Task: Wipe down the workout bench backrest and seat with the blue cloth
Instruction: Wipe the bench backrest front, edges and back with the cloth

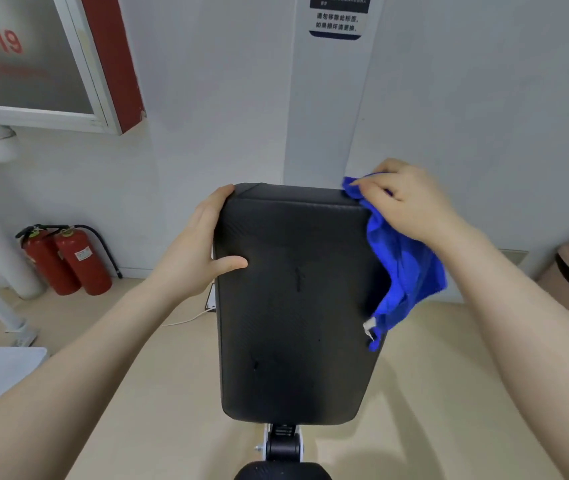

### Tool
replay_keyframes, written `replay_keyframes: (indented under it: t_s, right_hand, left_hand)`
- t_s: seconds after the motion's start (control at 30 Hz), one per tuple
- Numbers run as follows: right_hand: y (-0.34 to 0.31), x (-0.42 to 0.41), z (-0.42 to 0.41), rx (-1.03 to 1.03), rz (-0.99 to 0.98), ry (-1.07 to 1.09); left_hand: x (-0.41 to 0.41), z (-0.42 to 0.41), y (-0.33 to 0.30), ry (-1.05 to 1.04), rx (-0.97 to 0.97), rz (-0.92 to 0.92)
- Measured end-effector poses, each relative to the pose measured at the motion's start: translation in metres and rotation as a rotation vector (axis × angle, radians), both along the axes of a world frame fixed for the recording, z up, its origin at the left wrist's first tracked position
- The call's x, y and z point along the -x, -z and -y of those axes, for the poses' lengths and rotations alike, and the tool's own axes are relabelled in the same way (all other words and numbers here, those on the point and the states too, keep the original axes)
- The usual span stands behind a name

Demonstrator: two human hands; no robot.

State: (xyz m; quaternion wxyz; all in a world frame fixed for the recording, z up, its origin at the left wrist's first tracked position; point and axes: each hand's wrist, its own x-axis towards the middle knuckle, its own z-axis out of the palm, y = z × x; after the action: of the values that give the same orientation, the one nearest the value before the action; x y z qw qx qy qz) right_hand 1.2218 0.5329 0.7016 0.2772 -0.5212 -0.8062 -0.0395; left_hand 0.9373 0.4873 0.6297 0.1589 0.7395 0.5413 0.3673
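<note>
The left hand (pixel 194 251) grips the black backrest (pixel 297 303) at its upper left edge, fingers curled behind it and thumb on the front. The right hand (pixel 411 202) pinches the blue cloth (pixel 401 271) against the backrest's upper right corner; the cloth hangs down that side.

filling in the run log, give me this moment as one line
left hand grips backrest upper left edge | right hand holds blue cloth at top right corner | seat not yet wiped
</note>
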Motion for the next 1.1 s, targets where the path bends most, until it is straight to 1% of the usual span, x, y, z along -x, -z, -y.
replay_keyframes:
  t_s: [0.03,0.07,0.13,0.2,0.3,0.37,0.43,0.5,0.53,0.57,0.63,0.7,0.8,0.9,0.97,1.0,1.03,1.1]
  right_hand:
    - [0.002,-0.009,0.003,0.015,-0.051,0.033]
    - [0.005,-0.013,0.005,0.006,-0.061,0.066]
    - [0.006,-0.007,0.007,-0.075,0.035,0.119]
    - [0.004,0.015,0.008,-0.151,0.119,0.134]
    - [0.004,0.057,0.009,-0.182,0.148,0.045]
    - [0.005,0.076,0.007,-0.151,0.145,-0.043]
    - [0.002,0.072,0.006,-0.111,0.148,-0.091]
    - [0.001,0.042,0.001,-0.095,0.157,-0.069]
    - [0.002,0.02,-0.001,-0.081,0.114,-0.027]
    - [0.006,0.0,-0.001,-0.032,0.009,0.01]
    - [0.019,-0.027,0.007,0.08,-0.307,0.012]
    - [0.036,-0.03,0.014,0.11,-0.588,0.017]
    - [0.055,-0.026,0.021,0.156,-0.895,0.149]
    - [0.085,-0.031,0.032,0.384,-1.051,0.294]
    - [0.106,-0.029,0.042,0.558,-1.101,0.351]
    - [0.11,-0.028,0.044,0.584,-1.095,0.379]
    - [0.109,-0.026,0.043,0.564,-1.089,0.402]
    - [0.09,-0.025,0.04,0.445,-1.084,0.407]
  left_hand:
    - [-0.001,0.001,-0.001,-0.01,-0.003,-0.013]
    - [-0.002,0.002,-0.002,-0.023,-0.006,-0.026]
    - [-0.003,0.004,-0.006,-0.036,-0.022,-0.069]
    - [-0.004,0.006,-0.011,-0.054,-0.013,-0.151]
    - [-0.008,0.006,-0.019,-0.104,0.018,-0.3]
    - [-0.011,0.006,-0.023,-0.124,0.026,-0.335]
    - [-0.012,0.007,-0.024,-0.124,0.031,-0.331]
    - [-0.012,0.007,-0.022,-0.109,0.045,-0.305]
    - [-0.011,0.006,-0.021,-0.099,0.048,-0.296]
    - [-0.011,0.006,-0.02,-0.095,0.055,-0.286]
    - [-0.01,0.005,-0.02,-0.096,0.056,-0.275]
    - [-0.011,0.006,-0.021,-0.104,0.058,-0.274]
    - [-0.016,0.01,-0.02,-0.112,0.047,-0.282]
    - [-0.019,0.012,-0.02,-0.113,0.068,-0.273]
    - [-0.019,0.012,-0.02,-0.104,0.064,-0.265]
    - [-0.02,0.012,-0.02,-0.101,0.064,-0.267]
    - [-0.019,0.011,-0.021,-0.101,0.068,-0.272]
    - [-0.021,0.011,-0.022,-0.102,0.075,-0.275]
